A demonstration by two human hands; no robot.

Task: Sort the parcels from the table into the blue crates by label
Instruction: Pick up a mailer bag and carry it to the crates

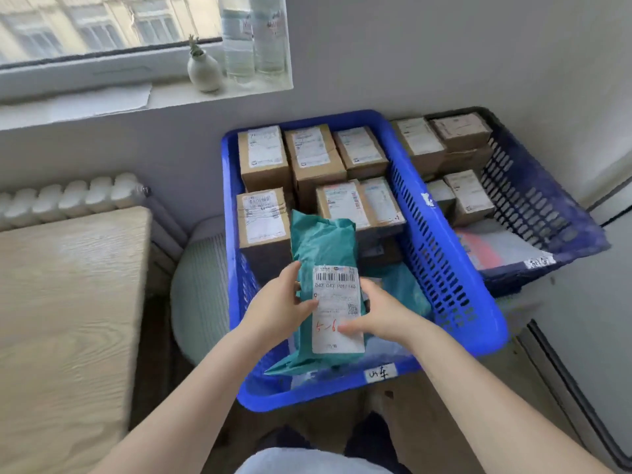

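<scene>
holding a teal parcel [323,248] over the near half of the near blue crate [455,285], both hands grip it. left hand [278,307] clasps the left edge, thumb on the front beside the label. right hand [378,318] clasps the right edge, thumb pressed on the lower part of the label.

parcel: soft teal plastic bag, long and creased, upright and leaning slightly left. white label [337,307] on its near half, with a barcode at top, printed digits under it, a small square code at right, red handwriting near the bottom.

near blue crate: cardboard boxes [309,155] with white labels fill its far half; another teal bag [408,292] lies at its near right. white tag with handwriting [380,372] on the near rim.

second crate [533,196], darker blue, just to the right and farther off; holds more labelled boxes and a pale flat bag. white tag on its near rim.

room: wooden table [65,319] at left, white radiator [68,196] behind it, windowsill [171,100] with a small white vase [204,71] and clear bottles [253,35], grey wall.
</scene>
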